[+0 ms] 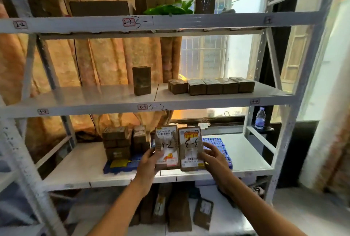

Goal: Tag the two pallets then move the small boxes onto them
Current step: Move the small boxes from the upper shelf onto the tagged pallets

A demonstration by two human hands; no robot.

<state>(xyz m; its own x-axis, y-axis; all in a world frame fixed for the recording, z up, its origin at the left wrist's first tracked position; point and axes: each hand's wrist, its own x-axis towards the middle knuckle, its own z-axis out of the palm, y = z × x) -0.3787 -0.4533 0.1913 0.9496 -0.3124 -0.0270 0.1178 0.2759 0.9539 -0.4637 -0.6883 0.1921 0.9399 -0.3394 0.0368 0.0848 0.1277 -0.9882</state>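
I hold two small cardboard boxes side by side in front of the lower shelf. My left hand (149,162) grips the box marked "4-2" (167,147). My right hand (213,158) grips the box marked "3-3" (191,148). Behind them a blue plastic pallet (221,147) lies on the shelf at the right. A second blue pallet (121,167) lies to the left and carries a stack of small brown boxes (117,143) and a yellow tag (119,163).
The white metal rack (295,101) has labelled shelf edges. On the middle shelf sit a row of small boxes (212,85) and one upright box (141,80). More boxes lie on the bottom shelf (180,211). A water bottle (260,118) stands at the right.
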